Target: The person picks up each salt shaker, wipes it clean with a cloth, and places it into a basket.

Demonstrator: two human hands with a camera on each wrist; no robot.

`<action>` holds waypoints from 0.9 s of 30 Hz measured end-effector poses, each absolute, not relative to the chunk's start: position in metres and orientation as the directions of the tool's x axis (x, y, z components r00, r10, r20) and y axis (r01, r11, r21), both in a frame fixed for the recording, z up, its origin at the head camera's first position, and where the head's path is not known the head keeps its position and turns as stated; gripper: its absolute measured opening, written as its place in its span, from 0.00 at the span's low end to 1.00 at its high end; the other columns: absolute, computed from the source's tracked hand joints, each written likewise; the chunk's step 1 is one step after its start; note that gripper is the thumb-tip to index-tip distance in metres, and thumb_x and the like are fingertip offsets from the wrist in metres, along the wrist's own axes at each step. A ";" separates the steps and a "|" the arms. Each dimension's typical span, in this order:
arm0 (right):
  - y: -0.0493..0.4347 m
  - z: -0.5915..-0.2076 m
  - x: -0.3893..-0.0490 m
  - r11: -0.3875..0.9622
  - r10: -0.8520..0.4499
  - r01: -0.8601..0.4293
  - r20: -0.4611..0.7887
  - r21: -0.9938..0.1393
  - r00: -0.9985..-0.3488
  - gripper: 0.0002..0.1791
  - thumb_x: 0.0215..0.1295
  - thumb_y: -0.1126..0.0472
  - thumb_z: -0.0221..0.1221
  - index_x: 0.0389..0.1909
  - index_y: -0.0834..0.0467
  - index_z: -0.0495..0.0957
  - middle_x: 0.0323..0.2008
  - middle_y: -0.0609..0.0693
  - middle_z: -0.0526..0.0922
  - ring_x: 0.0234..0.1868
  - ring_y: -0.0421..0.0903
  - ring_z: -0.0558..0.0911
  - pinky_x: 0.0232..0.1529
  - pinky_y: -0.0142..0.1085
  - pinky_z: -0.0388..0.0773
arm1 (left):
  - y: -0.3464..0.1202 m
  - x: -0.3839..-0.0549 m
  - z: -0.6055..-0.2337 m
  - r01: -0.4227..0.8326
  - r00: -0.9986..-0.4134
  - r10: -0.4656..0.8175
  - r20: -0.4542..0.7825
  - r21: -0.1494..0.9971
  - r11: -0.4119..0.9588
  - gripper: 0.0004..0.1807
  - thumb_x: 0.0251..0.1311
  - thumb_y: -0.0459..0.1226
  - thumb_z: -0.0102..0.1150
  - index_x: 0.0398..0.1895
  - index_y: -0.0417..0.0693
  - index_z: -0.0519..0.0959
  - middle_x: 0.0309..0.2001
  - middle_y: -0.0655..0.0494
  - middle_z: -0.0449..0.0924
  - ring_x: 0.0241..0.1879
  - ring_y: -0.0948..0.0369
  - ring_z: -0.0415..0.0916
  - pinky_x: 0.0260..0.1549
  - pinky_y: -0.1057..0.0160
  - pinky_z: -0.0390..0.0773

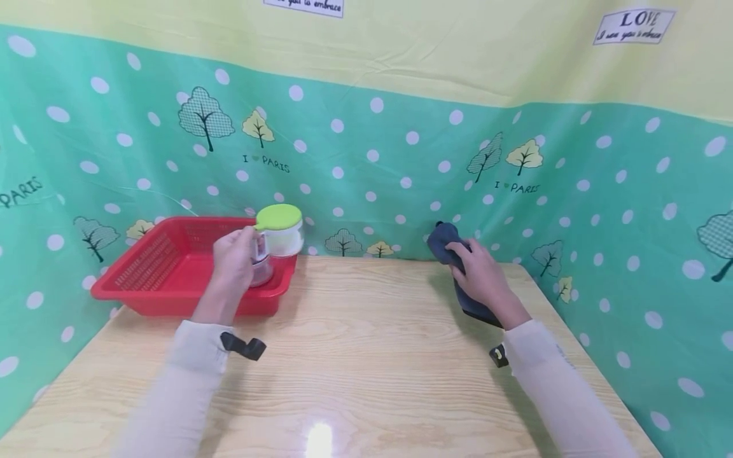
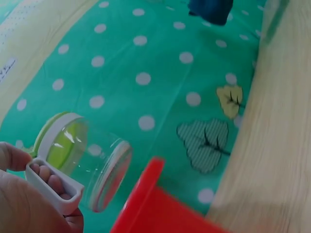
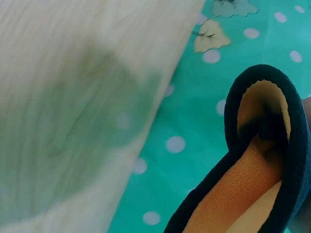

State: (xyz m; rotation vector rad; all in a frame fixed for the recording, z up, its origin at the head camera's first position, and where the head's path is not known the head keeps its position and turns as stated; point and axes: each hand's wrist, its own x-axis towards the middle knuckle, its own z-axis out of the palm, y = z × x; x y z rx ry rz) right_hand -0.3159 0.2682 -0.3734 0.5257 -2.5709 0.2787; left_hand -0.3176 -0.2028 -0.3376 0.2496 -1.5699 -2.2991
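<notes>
My left hand [image 1: 233,256] grips the white handle [image 2: 54,187] of a clear seasoning jar [image 1: 284,242] with a green lid. The jar is held over the right side of a red plastic basket [image 1: 197,294]. In the left wrist view the jar is tilted, and its clear body looks empty. My right hand [image 1: 482,275] holds a dark blue soft fabric item [image 1: 442,240] above the back right of the table. The right wrist view shows its opening, with a tan fleecy lining [image 3: 238,187] and a dark edge. Its exact kind is unclear.
A greyish, see-through round container [image 1: 261,273] sits in the basket's right part, just under the jar. The pale wooden table [image 1: 366,343] meets a green dotted cloth [image 1: 372,184] at the back and on both sides.
</notes>
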 end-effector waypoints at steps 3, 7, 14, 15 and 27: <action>0.277 -0.379 -0.318 0.918 -0.295 -0.384 0.477 -0.099 -0.828 0.23 0.71 0.61 0.62 0.65 0.55 0.73 0.57 0.67 0.72 0.53 0.66 0.77 0.50 0.62 0.77 | -0.223 -0.313 -0.339 0.168 -0.907 -0.420 0.035 0.944 -0.284 0.16 0.60 0.29 0.52 0.14 0.42 0.75 0.17 0.56 0.71 0.33 0.57 0.69 0.29 0.64 0.72; 0.290 -0.384 -0.321 0.933 -0.269 -0.345 0.440 -0.100 -0.857 0.24 0.71 0.62 0.62 0.65 0.56 0.72 0.57 0.68 0.71 0.53 0.67 0.76 0.51 0.62 0.77 | -0.247 -0.308 -0.341 0.121 -0.896 -0.444 -0.001 0.962 -0.246 0.17 0.63 0.32 0.53 0.15 0.41 0.74 0.19 0.55 0.70 0.42 0.57 0.68 0.39 0.60 0.72; 0.309 -0.393 -0.325 0.948 -0.228 -0.292 0.367 -0.127 -0.902 0.24 0.71 0.62 0.61 0.66 0.57 0.72 0.59 0.70 0.70 0.53 0.69 0.77 0.51 0.64 0.76 | -0.278 -0.310 -0.347 0.080 -0.872 -0.487 -0.049 0.967 -0.240 0.17 0.65 0.33 0.53 0.15 0.42 0.74 0.20 0.57 0.68 0.47 0.61 0.66 0.50 0.59 0.66; 0.312 -0.394 -0.325 0.949 -0.224 -0.287 0.355 -0.133 -0.908 0.24 0.72 0.62 0.61 0.66 0.57 0.71 0.59 0.71 0.70 0.53 0.70 0.77 0.51 0.64 0.76 | -0.281 -0.310 -0.348 0.070 -0.867 -0.495 -0.056 0.970 -0.234 0.17 0.64 0.32 0.53 0.15 0.42 0.74 0.19 0.57 0.68 0.47 0.60 0.66 0.48 0.59 0.67; 0.337 -0.409 -0.325 0.960 -0.175 -0.217 0.228 -0.177 -0.958 0.23 0.72 0.62 0.60 0.66 0.62 0.71 0.56 0.73 0.71 0.52 0.70 0.78 0.51 0.63 0.77 | -0.313 -0.322 -0.347 -0.106 -0.840 -0.506 -0.194 0.974 -0.199 0.15 0.65 0.35 0.54 0.18 0.50 0.71 0.31 0.59 0.70 0.44 0.61 0.65 0.32 0.66 0.75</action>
